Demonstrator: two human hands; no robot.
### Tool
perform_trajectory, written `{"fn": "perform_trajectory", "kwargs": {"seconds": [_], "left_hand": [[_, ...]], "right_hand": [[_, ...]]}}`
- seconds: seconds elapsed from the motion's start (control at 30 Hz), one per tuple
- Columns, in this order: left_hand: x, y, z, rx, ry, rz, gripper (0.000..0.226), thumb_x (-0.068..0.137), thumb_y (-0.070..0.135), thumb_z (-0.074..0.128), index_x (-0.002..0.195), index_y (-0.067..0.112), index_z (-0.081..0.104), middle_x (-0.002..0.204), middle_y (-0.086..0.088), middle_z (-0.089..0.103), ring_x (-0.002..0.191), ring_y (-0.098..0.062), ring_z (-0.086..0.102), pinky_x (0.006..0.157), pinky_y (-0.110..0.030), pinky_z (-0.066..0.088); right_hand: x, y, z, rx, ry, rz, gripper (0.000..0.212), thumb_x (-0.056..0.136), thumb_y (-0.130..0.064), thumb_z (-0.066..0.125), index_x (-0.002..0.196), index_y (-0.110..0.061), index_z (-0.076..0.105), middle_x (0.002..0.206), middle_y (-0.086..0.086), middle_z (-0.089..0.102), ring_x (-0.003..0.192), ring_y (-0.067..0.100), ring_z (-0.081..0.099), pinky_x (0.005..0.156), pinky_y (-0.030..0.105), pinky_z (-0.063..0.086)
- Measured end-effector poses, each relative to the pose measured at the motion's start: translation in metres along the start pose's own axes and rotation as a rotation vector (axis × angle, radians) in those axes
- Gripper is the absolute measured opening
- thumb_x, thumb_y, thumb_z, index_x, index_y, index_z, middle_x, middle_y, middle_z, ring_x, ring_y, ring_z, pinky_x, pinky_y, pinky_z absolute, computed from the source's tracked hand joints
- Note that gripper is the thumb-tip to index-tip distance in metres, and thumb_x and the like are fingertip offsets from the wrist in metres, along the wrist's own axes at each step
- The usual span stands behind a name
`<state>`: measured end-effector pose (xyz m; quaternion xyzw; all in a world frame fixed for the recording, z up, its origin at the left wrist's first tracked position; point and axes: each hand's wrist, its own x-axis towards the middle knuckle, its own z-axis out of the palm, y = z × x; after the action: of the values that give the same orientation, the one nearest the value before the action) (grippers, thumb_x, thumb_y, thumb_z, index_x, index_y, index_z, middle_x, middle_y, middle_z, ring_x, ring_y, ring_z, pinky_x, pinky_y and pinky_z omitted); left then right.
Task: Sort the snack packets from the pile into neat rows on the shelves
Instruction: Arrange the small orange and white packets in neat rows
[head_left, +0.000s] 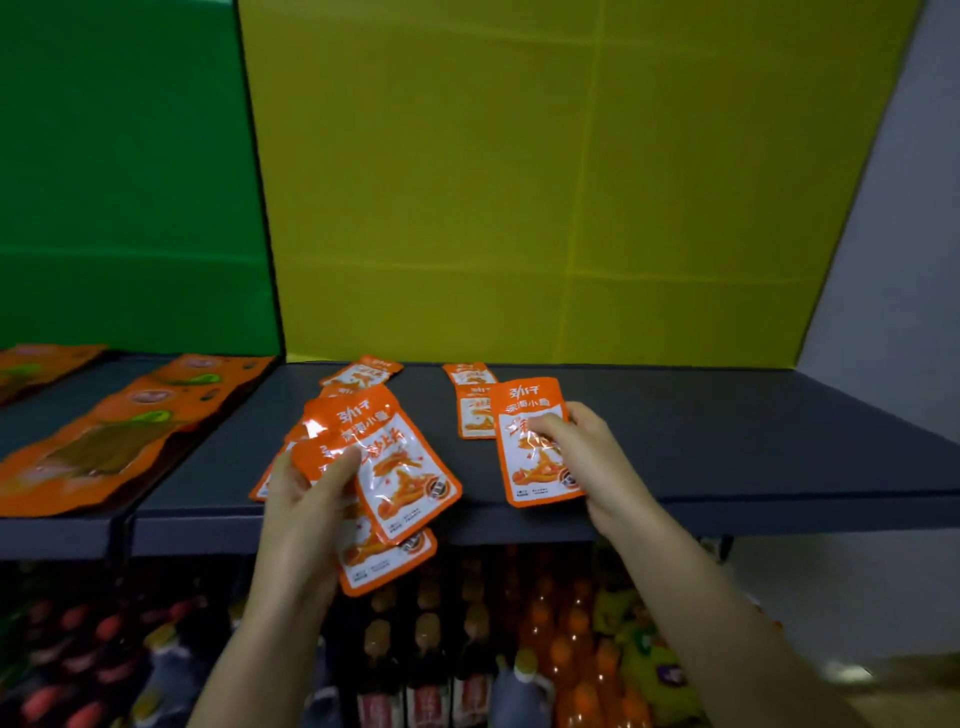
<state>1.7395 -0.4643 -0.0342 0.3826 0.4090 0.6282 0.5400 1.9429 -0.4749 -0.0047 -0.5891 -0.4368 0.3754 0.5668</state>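
The left hand (306, 499) grips a fanned bunch of orange-and-white snack packets (400, 467) over the front edge of the dark shelf (727, 441), thumb pressed on top and fingers curled beneath. The right hand (576, 447) pinches a single packet (540, 473) lying near the front edge, its fingers on the packet's face. Just behind it two more packets (474, 415) lie in a line toward the back edge. Larger orange bags (119, 441) lie in rows at the shelf's left end. Bottles (426, 649) stand below.

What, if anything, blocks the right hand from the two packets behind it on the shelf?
Probably yes, it can reach: the right hand holds one packet, yet the two packets lie uncovered just beyond it on the shelf.
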Motion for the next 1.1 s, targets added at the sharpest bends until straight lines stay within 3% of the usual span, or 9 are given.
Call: {"fn": "perform_trajectory", "kwargs": {"seconds": [0.07,0.2,0.37,0.47,0.83,1.0,1.1], "left_hand": [[0.002,0.005,-0.008,0.018,0.045,0.027,0.036,0.089,0.016,0.059,0.121,0.007,0.047,0.105,-0.019,0.066,0.071,-0.024,0.067,0.060,-0.035,0.054],[0.006,0.010,-0.013,0.055,0.077,0.037,0.036,0.089,0.019,0.059,0.121,0.008,0.048,0.099,-0.016,0.068,0.070,-0.025,0.069,0.059,-0.035,0.054],[0.010,0.010,-0.011,0.079,0.063,0.010,0.038,0.088,0.020,0.060,0.122,0.009,0.047,0.102,-0.016,0.068,0.077,-0.029,0.069,0.063,-0.038,0.055],[0.013,0.009,-0.008,0.089,0.046,-0.008,0.037,0.088,0.020,0.060,0.121,0.010,0.047,0.102,-0.016,0.068,0.075,-0.028,0.069,0.061,-0.037,0.055],[0.027,0.008,0.005,0.076,-0.046,-0.080,0.044,0.088,0.020,0.060,0.128,0.010,0.044,0.107,-0.017,0.067,0.073,-0.026,0.068,0.050,-0.032,0.055],[0.033,0.008,0.018,0.080,-0.100,-0.085,0.044,0.088,0.018,0.060,0.129,0.012,0.044,0.094,-0.010,0.068,0.061,-0.021,0.070,0.043,-0.028,0.054],[0.033,0.004,0.030,0.057,-0.136,-0.101,0.044,0.087,0.018,0.061,0.128,0.013,0.045,0.090,-0.009,0.070,0.055,-0.018,0.070,0.044,-0.029,0.054]], "right_hand": [[0.016,0.004,0.005,-0.080,-0.005,0.013,0.016,0.087,-0.018,0.060,0.102,-0.014,0.055,0.094,0.004,0.069,0.076,0.016,0.067,0.065,0.027,0.054],[0.039,0.019,0.023,-0.262,0.046,0.013,0.018,0.080,-0.024,0.068,0.081,-0.024,0.050,0.108,0.007,0.069,0.094,0.023,0.067,0.087,0.042,0.054],[0.046,0.027,0.032,-0.686,0.086,-0.045,0.035,0.085,-0.043,0.059,0.106,-0.015,0.053,0.116,0.003,0.065,0.107,0.024,0.061,0.096,0.038,0.042],[0.048,0.030,0.031,-0.879,0.109,-0.098,0.048,0.085,-0.051,0.054,0.113,-0.012,0.054,0.122,0.006,0.060,0.115,0.026,0.053,0.097,0.038,0.034],[0.047,0.015,0.022,-1.169,-0.032,-0.088,0.064,0.087,-0.058,0.044,0.124,-0.007,0.055,0.127,0.014,0.051,0.116,0.032,0.051,0.091,0.036,0.044],[0.044,0.008,0.020,-1.282,-0.028,-0.105,0.069,0.086,-0.065,0.040,0.118,-0.006,0.058,0.122,0.012,0.058,0.113,0.031,0.055,0.085,0.035,0.045],[0.041,0.004,0.012,-1.186,0.003,-0.245,0.056,0.090,-0.062,0.034,0.101,-0.015,0.061,0.114,0.008,0.059,0.108,0.031,0.056,0.083,0.037,0.042]]}}
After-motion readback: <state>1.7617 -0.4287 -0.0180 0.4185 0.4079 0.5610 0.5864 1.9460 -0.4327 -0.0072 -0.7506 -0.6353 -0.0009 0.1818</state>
